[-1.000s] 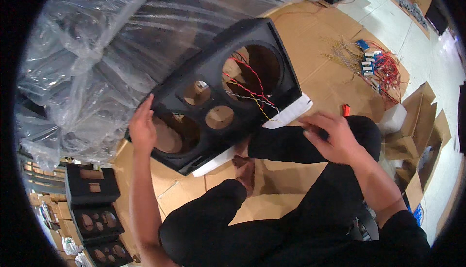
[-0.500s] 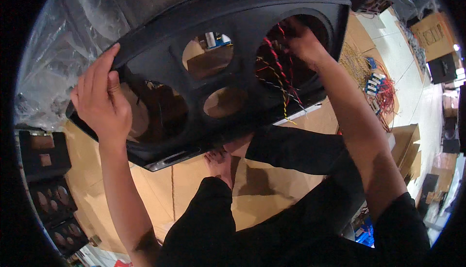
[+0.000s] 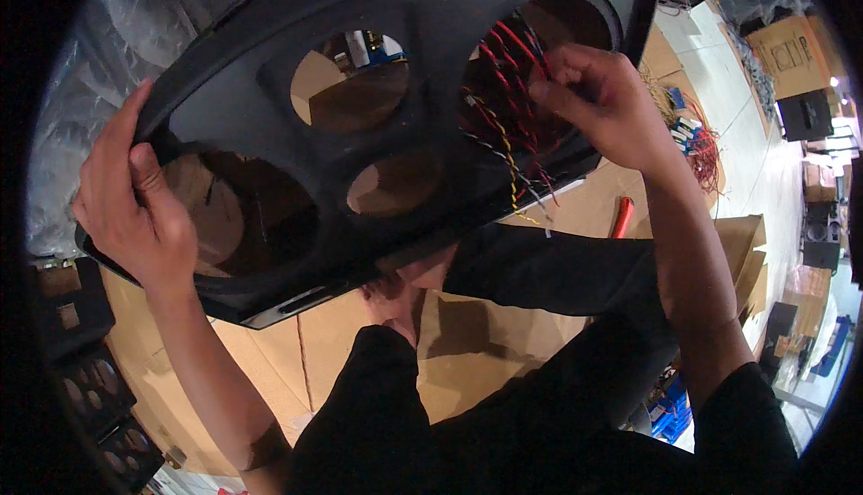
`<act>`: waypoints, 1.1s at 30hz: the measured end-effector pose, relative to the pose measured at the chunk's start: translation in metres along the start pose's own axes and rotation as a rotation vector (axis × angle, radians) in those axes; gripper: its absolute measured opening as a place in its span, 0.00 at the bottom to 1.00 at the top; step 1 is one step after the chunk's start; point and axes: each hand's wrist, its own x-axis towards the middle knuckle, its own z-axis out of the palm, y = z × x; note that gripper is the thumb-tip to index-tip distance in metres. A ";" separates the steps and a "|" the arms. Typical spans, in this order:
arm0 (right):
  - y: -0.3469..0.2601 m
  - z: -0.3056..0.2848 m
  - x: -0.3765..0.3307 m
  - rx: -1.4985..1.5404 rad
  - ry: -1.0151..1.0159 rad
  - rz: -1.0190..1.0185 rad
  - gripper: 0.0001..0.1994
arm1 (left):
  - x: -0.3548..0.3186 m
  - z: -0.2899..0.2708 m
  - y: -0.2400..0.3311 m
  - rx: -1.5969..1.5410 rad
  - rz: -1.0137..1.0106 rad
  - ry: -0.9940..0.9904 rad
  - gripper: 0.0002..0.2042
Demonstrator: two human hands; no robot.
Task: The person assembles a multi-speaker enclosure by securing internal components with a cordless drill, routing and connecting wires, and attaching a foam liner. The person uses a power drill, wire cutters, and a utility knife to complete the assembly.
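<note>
A black speaker cabinet (image 3: 422,23) with two large round holes and two smaller ones stands tilted before me. My left hand (image 3: 144,198) grips its left end, fingers stretched along the outer edge and thumb on the front face. At the right large hole, my right hand (image 3: 593,95) has its thumb and fingers drawn together on red-and-black twisted wires (image 3: 512,41); the exact pinch is partly hidden. More wires, yellow-black (image 3: 510,149) and white-black, hang out of that hole over the lower front edge.
Cardboard (image 3: 270,351) covers the floor under my bare feet (image 3: 395,302). A red-handled tool (image 3: 622,216) lies right of the cabinet. Farther right are bundled red wires with blue parts (image 3: 697,144) and a cardboard box (image 3: 791,59). Black cabinets (image 3: 90,387) stand at left; plastic sheeting (image 3: 135,45) hangs behind.
My right hand has drawn back out of the right hole toward me, and the wires have shifted with it. The cabinet and my left hand appear farther left in view.
</note>
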 end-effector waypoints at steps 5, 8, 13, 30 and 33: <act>0.002 -0.015 -0.014 0.103 0.039 0.055 0.09 | 0.000 0.000 0.006 0.021 0.015 -0.004 0.17; -0.008 -0.019 -0.023 0.130 0.094 0.142 0.08 | 0.001 -0.008 0.012 0.045 0.040 -0.039 0.17; 0.013 -0.014 -0.037 0.062 0.324 0.051 0.09 | 0.009 -0.006 -0.005 -0.210 0.012 -0.118 0.16; 0.011 -0.014 0.008 -0.077 0.882 -0.195 0.08 | 0.045 0.029 -0.067 -0.285 -0.179 -0.337 0.18; 0.012 -0.017 0.000 -0.098 0.814 -0.160 0.08 | 0.046 0.032 -0.063 -0.246 -0.176 -0.358 0.18</act>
